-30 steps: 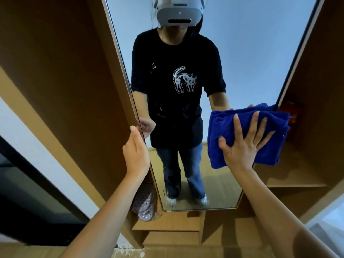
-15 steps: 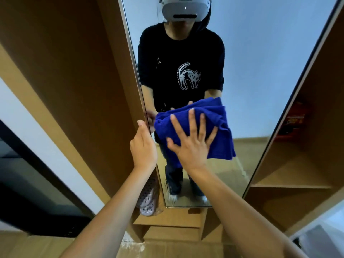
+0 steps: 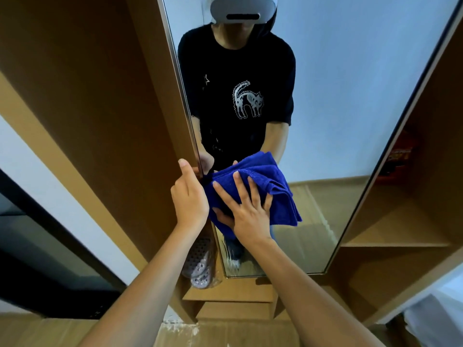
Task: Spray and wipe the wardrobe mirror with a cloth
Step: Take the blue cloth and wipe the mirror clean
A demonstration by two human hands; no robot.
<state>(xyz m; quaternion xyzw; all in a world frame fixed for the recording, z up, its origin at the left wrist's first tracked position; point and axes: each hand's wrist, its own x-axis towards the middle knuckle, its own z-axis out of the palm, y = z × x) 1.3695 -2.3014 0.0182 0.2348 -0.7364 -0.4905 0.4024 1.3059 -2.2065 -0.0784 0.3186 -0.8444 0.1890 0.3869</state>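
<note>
The tall wardrobe mirror (image 3: 338, 121) fills the middle of the view and reflects a person in a black shirt. A folded blue cloth (image 3: 273, 189) lies flat against the glass near the mirror's left edge. My right hand (image 3: 246, 209) presses the cloth to the mirror with straight, spread fingers. My left hand (image 3: 189, 196) grips the mirror door's left edge, fingers curled round it, right beside the cloth. No spray bottle is in view.
The brown wardrobe side panel (image 3: 100, 108) stands to the left. Open wooden shelves (image 3: 400, 229) with a red packet (image 3: 398, 154) are on the right. Pale perforated slippers in a bag (image 3: 200, 266) hang below my left hand. Wooden ledges (image 3: 230, 294) sit under the mirror.
My right hand has swept the cloth from the mirror's right side leftward and slightly down to its left edge. The left hand has kept its hold on the door edge.
</note>
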